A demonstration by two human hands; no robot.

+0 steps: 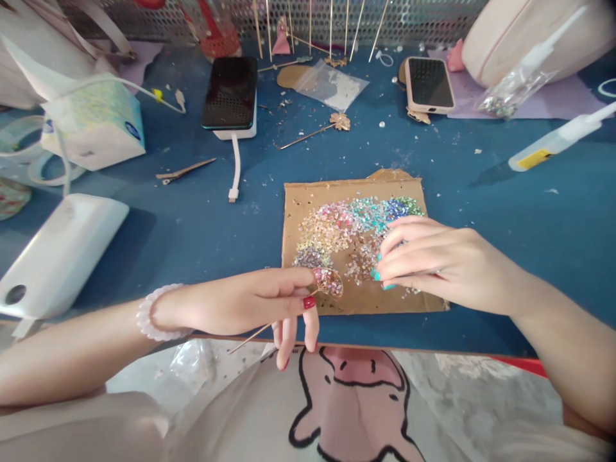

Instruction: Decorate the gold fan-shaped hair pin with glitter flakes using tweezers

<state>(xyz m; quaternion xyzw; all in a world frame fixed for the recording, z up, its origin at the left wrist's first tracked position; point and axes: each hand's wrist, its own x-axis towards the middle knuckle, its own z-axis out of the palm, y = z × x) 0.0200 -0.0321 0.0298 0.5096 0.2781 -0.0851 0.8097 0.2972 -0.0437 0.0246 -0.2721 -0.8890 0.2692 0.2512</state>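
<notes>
My left hand (pixel 250 301) pinches a thin gold hairpin (pixel 329 282) by its stem, its leaf-shaped head filled with glittery chips, over the lower edge of a brown cardboard sheet (pixel 293 199). Heaps of coloured sequin chips (pixel 351 228) lie on the sheet, from pink through teal to blue. My right hand (pixel 433 263) rests on the chips with fingers curled and fingertips pressed down among them; what they pinch, if anything, is too small to make out.
On the blue table lie a black phone on a power bank (pixel 230 93), a pink-cased phone (pixel 429 83), a glue bottle (pixel 553 142), another gold hairpin (pixel 317 130), a tissue pack (pixel 96 125), a white device (pixel 58 253) and a bag of chips (pixel 332 83).
</notes>
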